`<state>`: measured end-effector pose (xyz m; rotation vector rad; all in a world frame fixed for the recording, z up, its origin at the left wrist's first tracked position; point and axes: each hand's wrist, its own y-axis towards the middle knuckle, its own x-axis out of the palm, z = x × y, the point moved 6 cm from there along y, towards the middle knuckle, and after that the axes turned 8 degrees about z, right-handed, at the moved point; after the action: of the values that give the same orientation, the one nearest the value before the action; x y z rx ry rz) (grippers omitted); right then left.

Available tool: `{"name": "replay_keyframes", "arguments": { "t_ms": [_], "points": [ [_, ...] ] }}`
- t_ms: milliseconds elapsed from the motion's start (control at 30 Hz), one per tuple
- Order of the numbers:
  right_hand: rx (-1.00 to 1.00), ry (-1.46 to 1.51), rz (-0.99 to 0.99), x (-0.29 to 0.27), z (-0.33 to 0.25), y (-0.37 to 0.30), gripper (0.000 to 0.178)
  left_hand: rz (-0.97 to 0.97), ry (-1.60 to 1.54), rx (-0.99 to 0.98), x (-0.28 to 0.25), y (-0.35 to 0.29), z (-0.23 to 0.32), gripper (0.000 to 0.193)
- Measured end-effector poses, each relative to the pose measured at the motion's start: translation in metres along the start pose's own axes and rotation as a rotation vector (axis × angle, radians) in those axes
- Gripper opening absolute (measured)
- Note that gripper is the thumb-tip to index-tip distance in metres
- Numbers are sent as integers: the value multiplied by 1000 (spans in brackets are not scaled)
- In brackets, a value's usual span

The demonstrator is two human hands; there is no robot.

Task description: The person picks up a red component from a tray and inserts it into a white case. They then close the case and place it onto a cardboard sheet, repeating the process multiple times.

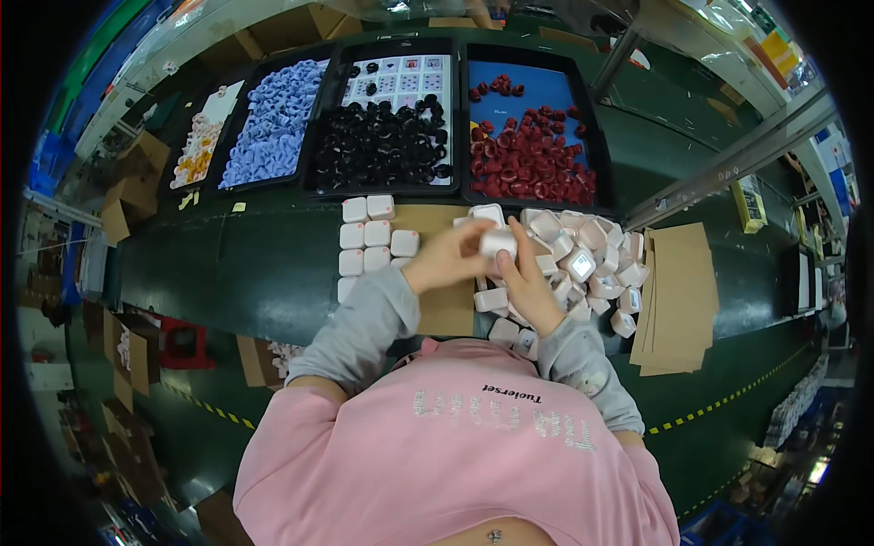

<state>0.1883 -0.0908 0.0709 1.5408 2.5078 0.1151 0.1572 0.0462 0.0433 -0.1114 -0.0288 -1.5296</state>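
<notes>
Between my hands, over a brown cardboard sheet (442, 312), is a small white rounded-square box (497, 242), a little blurred. My left hand (448, 258) grips its left side with the fingertips. On the other side, my right hand (530, 284) has thumb and fingers around the box. Similar white boxes (378, 234), some with a small reddish mark at a corner, lie flat in rows left of my left hand. A loose pile of pale pinkish-white boxes (583, 264) spreads beside and beyond my right hand, tilted every way.
Black trays along the bench's far side hold red pieces (537, 155), black pieces (378, 146), blue pieces (273, 123) and white-and-yellow pieces (196, 155). Stacked cardboard sheets (678, 300) lie right of the pile. A metal post (728, 173) slants at the right. The green bench (228, 264) extends left.
</notes>
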Motion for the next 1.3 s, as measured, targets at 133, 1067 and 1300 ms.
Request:
{"name": "replay_keyframes", "arguments": {
  "t_ms": [133, 1067, 1300],
  "points": [
    [-194, -299, 60, 0, -11, -11, 47, 24, 201, 99, 26, -22, 25, 57],
    [469, 220, 166, -22, 3, -40, 36, -41, 632, 271, 50, -31, 58, 29],
    [461, 220, 75, -24, 0, -39, 35, -99, 612, 361, 54, -29, 46, 28]
  ]
}}
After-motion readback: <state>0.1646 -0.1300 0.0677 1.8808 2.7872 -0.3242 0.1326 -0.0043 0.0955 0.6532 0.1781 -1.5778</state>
